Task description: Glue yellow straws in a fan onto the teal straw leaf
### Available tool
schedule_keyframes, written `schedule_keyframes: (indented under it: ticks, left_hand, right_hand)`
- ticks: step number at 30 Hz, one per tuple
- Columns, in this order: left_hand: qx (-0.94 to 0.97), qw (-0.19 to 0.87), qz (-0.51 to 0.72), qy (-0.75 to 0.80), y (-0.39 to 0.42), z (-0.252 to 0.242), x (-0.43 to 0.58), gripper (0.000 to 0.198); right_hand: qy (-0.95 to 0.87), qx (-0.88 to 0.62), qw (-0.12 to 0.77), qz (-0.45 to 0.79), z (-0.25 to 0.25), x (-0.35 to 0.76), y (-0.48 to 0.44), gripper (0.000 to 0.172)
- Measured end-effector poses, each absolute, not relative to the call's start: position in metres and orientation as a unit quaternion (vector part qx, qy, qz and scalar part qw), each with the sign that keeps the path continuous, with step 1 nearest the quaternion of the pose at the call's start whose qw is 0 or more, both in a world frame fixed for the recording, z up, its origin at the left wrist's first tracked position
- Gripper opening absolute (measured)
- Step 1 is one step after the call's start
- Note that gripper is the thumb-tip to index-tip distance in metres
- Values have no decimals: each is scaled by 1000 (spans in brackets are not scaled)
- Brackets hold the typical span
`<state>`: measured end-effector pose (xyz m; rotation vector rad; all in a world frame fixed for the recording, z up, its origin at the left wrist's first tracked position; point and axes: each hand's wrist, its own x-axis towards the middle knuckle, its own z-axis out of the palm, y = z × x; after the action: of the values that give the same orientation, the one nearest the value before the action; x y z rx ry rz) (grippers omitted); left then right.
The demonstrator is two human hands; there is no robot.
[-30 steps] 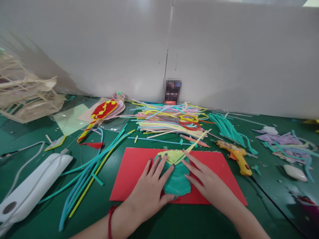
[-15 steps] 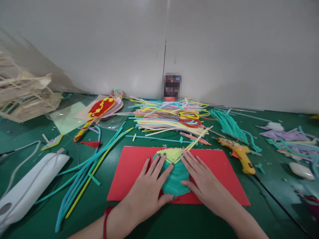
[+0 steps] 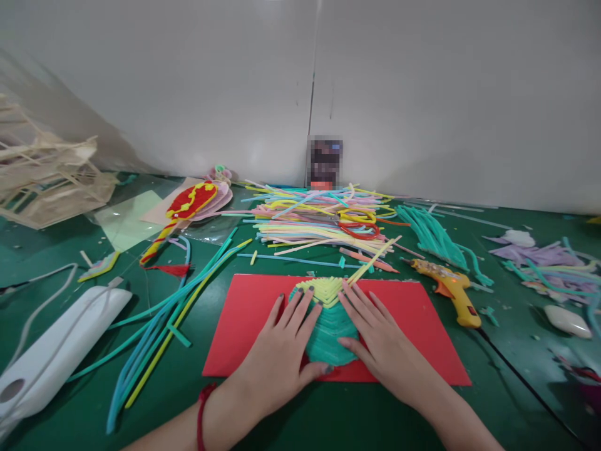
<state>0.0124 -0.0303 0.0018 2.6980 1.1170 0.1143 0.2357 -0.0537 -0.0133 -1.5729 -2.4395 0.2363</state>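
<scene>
A teal and yellow leaf-shaped piece (image 3: 328,326) made of glued strips lies on a red sheet (image 3: 239,326) on the green table. My left hand (image 3: 282,351) lies flat on its left half, fingers spread and stretched out. My right hand (image 3: 375,338) lies flat on its right half, fingers pointing up toward the yellow tip. A long yellow strip (image 3: 375,258) runs from the tip up to the right. Both hands press on the piece and hold nothing.
A yellow glue gun (image 3: 448,289) lies right of the red sheet, its black cord trailing toward me. A heap of coloured strips (image 3: 319,219) sits behind. Long teal and blue strips (image 3: 159,319) and a white device (image 3: 51,354) lie left. A wooden frame model (image 3: 42,181) stands far left.
My right hand slid a little closer to the left one along the piece's right edge. The view shifted slightly; both hands stay flat on the piece.
</scene>
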Motion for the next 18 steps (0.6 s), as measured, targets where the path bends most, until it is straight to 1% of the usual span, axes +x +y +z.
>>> schedule_keyframes:
  ticks: [6,15,18]
  left_hand:
    - [910,120,55,393,-30,2,13,72]
    - [907,123,63,399,-29,4,13,68]
    - [904,124,62,404,-26,4,13,63]
  right_hand:
    - [-813,-563,135,54,-18,233,-55,59]
    - [-817,-554,146,64,-18,234,-54,57]
    - [-810,-552,185,69,-17,238,-51,48]
